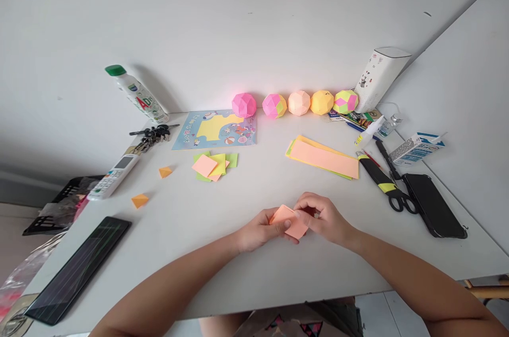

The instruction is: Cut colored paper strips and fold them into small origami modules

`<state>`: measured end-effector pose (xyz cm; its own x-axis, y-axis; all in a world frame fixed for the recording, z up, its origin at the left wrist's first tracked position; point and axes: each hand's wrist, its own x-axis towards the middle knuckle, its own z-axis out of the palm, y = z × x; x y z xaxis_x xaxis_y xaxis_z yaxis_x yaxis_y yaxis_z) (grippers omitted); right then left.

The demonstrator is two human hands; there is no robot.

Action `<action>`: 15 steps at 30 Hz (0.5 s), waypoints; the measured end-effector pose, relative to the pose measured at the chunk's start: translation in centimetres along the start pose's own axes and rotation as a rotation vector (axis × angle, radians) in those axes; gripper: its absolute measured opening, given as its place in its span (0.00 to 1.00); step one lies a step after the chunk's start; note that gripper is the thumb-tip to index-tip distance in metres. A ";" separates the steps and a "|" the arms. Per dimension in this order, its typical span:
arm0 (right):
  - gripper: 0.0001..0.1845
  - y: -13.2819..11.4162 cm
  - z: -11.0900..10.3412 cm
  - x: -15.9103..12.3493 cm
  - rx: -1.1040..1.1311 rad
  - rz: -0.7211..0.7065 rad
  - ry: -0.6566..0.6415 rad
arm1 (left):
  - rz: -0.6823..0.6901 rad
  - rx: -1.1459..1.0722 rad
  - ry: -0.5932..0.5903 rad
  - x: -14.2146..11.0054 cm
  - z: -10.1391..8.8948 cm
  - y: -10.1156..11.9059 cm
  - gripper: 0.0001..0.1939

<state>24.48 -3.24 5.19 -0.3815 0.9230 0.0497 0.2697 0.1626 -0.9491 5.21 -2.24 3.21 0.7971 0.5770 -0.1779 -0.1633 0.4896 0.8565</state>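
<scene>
A small peach paper square (289, 221) is held between my two hands, above the front middle of the table. My left hand (264, 227) grips its left side, thumb lying across the face. At the upper right edge, my right hand (318, 214) pinches the paper, and its other fingertips are partly hidden. Beyond them lie a loose pile of green, yellow and peach paper squares (205, 165) and a stack of long paper strips (324, 158), peach on top. Two orange folded paper pieces (140, 200) rest to the left.
Several faceted paper balls (299, 103) line the wall behind a blue booklet (186, 133). On the right are scissors (401, 202), a black phone (433, 204), a glue bottle (369, 131) and a small box (417, 149). Leftward stand a bottle (139, 96), keys (153, 138), a remote (113, 178) and a tablet (79, 268).
</scene>
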 end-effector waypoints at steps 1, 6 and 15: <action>0.08 0.0 -0.1 0.0 0.027 0.031 -0.018 | 0.001 0.013 0.002 0.0 -0.1 0.0 0.16; 0.10 -0.2 -0.2 0.3 0.034 0.066 -0.033 | -0.022 -0.006 -0.030 -0.2 -0.2 -0.1 0.16; 0.10 -0.3 -1.8 -0.6 -0.760 -0.767 0.562 | -0.188 -0.455 -0.213 0.1 -0.9 0.0 0.44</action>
<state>26.21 -3.23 5.97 -0.2838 0.4893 0.8246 0.6636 0.7210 -0.1994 4.80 -1.57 2.70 0.9294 0.3299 -0.1654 -0.2040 0.8329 0.5145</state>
